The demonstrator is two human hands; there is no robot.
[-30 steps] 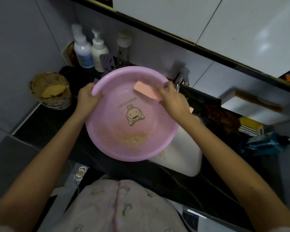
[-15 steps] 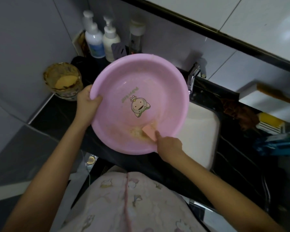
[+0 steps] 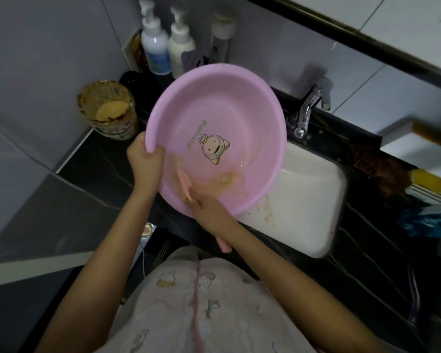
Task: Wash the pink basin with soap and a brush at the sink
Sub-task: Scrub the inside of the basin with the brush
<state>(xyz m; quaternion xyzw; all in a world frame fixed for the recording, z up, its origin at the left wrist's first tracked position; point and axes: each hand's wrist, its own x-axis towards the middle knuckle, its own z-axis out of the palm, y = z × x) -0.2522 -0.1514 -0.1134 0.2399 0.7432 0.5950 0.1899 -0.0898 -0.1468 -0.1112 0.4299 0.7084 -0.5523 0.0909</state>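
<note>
Item: round pink plastic basin (image 3: 222, 118), held tilted with its inside facing the camera, over the black marbled counter (image 3: 99, 164) and the left edge of the white rectangular sink (image 3: 303, 200), which lies at the basin's 4 o'clock; the underside, and whatever the lower rim rests on, are hidden. Printed cartoon figure (image 3: 214, 149) at the centre of the floor, the lettering beside it too small to read. Yellowish foamy smear (image 3: 224, 180) on the inner wall from 5 to 7 o'clock; similar streaks in the sink below. Left hand (image 3: 144, 161): clamped on the rim at 8 o'clock, thumb inside, fingers wrapped behind and out of sight. Right hand (image 3: 206, 210): at the basin's 6 o'clock, closed round the slim pink plastic brush (image 3: 185, 183), whose head lies against the inner wall at 7 o'clock; bristles blurred and not to be made out; the handle's tail pokes out under the wrist. Chrome tap (image 3: 307, 110) at 3 o'clock; whether water runs cannot be told. Two white pump bottles (image 3: 155, 47) at 11 o'clock, their bases hidden behind the rim. Open round tub of yellowish matter (image 3: 107, 110) at 9 o'clock, apart from the basin. Items at the frame's right edge are cut off and dim
</note>
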